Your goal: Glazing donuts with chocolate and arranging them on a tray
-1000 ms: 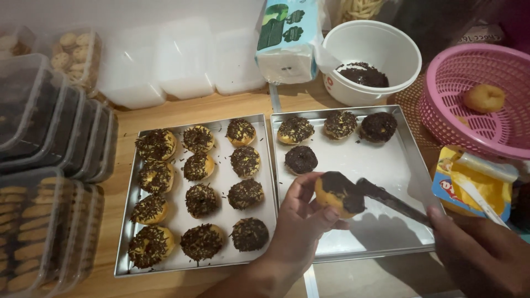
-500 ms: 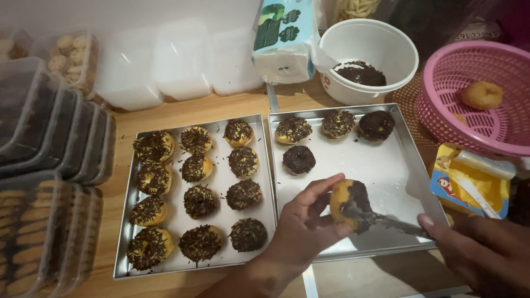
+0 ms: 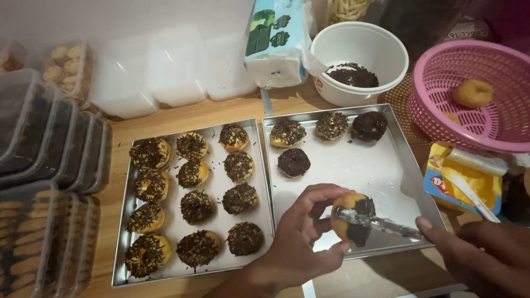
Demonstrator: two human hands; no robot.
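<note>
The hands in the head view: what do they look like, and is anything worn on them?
Both the left hand and the right hand are bare: no gloves, rings, watch or bracelets show. No sleeve is visible on either forearm within the frame. The fingers have short, unpainted nails.

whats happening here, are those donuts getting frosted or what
A person's left hand holds a small donut above the right metal tray, while the right hand draws a knife smeared with dark chocolate across it. Four coated donuts sit on that tray. The left tray holds twelve sprinkle-topped ones. A white bowl of chocolate sprinkles stands behind, and one plain donut lies in the pink basket.
</note>
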